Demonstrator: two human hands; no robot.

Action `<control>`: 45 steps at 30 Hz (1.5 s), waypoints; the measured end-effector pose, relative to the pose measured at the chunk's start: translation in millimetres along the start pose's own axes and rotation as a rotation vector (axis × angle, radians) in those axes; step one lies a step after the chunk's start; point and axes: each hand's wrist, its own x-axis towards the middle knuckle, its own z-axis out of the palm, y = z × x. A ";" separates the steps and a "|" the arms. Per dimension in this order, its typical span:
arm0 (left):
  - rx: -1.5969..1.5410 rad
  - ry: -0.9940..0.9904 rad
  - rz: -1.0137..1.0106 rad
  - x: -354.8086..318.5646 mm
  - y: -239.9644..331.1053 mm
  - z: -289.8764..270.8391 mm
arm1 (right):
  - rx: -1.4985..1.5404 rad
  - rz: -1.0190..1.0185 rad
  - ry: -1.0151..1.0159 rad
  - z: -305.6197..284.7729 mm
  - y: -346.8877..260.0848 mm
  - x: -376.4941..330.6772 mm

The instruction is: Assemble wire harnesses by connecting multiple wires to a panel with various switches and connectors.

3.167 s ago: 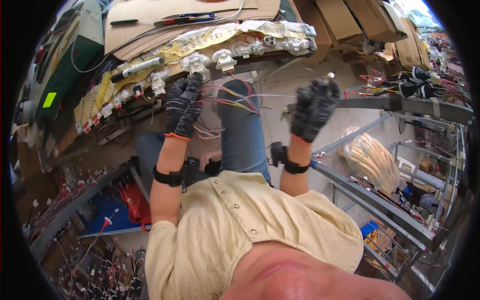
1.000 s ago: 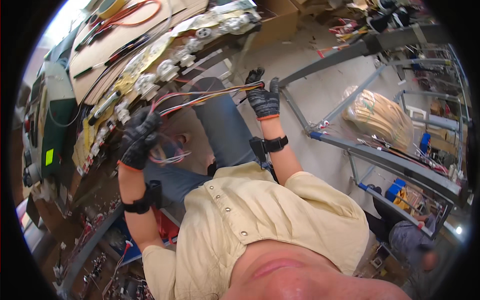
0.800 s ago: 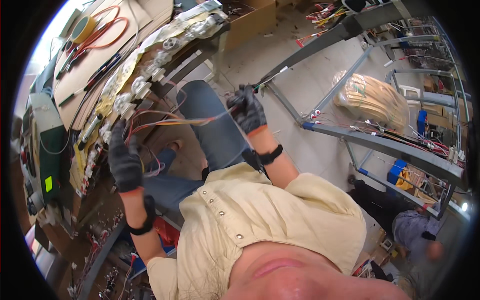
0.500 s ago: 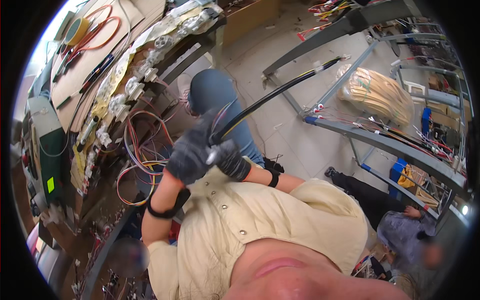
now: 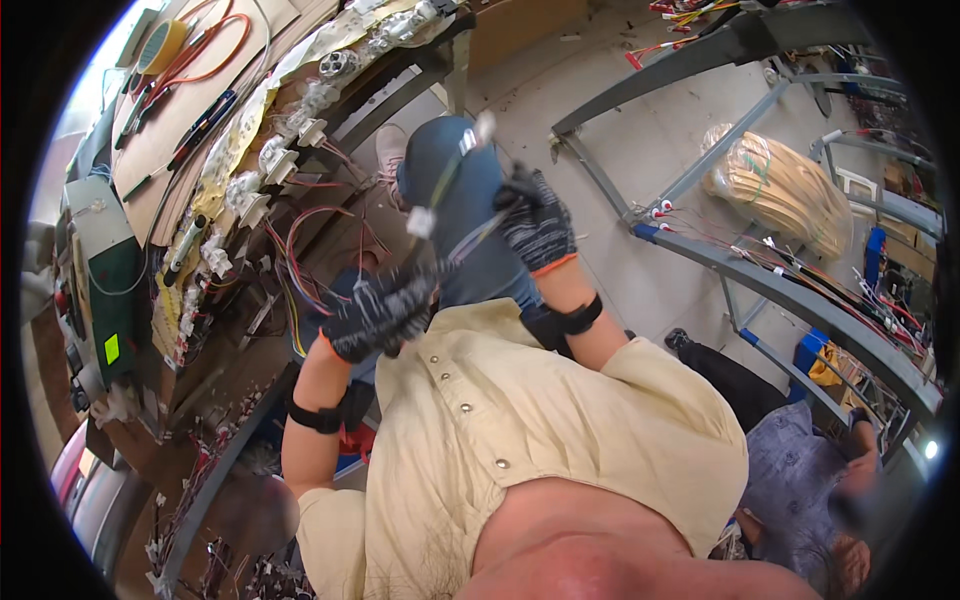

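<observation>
Both gloved hands have pulled apart since a moment ago, over the lap beside the long workbench (image 5: 200, 130). Left hand (image 5: 378, 315) and right hand (image 5: 538, 220) each squeeze the wire bundle (image 5: 452, 235) stretched between them, its white plug (image 5: 421, 222) blurry.

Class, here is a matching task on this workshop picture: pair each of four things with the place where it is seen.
Things:
1. roll of tan tape
2. green box-shaped device
3. clear bag of pale cable ties
4. white connector on grey cable

Places:
A. on the grey rack, upper right
B. between the gloved left hand and right hand
C. bench's left edge
D. bench top, upper left

Pairs: 1-D, 2-C, 3-A, 4-B
</observation>
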 end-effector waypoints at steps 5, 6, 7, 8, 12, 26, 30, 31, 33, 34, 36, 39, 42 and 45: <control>-1.313 -0.118 -0.478 19.9 17.1 8.7 | -0.456 0.184 0.193 57.5 -38.5 -34.8; -1.393 -0.138 -0.495 31.4 14.0 10.3 | -0.155 0.468 0.071 70.0 -33.7 -43.2; -1.541 -0.188 -0.387 53.8 21.0 6.8 | -0.236 0.619 0.033 71.8 -9.5 -56.5; -0.822 -0.092 -0.185 59.3 4.6 19.1 | -0.653 0.103 -0.250 46.5 67.3 -74.4; -1.283 -0.097 -0.583 124.5 18.7 2.4 | -0.822 0.377 -0.810 84.5 73.3 -89.7; -0.892 0.079 -0.544 58.9 27.8 52.0 | 0.783 -0.030 0.467 10.8 -27.3 60.5; -1.156 0.380 -0.602 51.8 18.7 66.9 | 0.521 -0.085 0.687 33.8 -43.1 68.3; -1.181 0.416 -0.581 49.9 15.6 69.4 | 0.519 -0.093 0.692 37.5 -48.3 69.3; -1.207 0.448 -0.558 46.6 10.4 72.9 | 0.432 -0.152 0.720 40.5 -53.4 72.9; -1.200 0.450 -0.547 45.2 8.3 74.0 | 0.430 -0.156 0.722 38.4 -54.0 76.8; -1.194 0.448 -0.529 44.1 5.2 77.4 | 0.314 -0.205 0.786 30.6 -56.4 89.1; -1.111 0.535 -0.440 44.5 5.9 77.4 | 0.279 -0.282 0.725 24.1 -58.6 101.1; -1.098 0.644 -0.407 49.6 18.6 70.5 | 0.100 -0.266 0.622 31.8 -72.0 109.9; -1.107 0.752 -0.316 56.1 31.4 64.9 | -0.077 -0.213 0.538 36.9 -92.3 124.3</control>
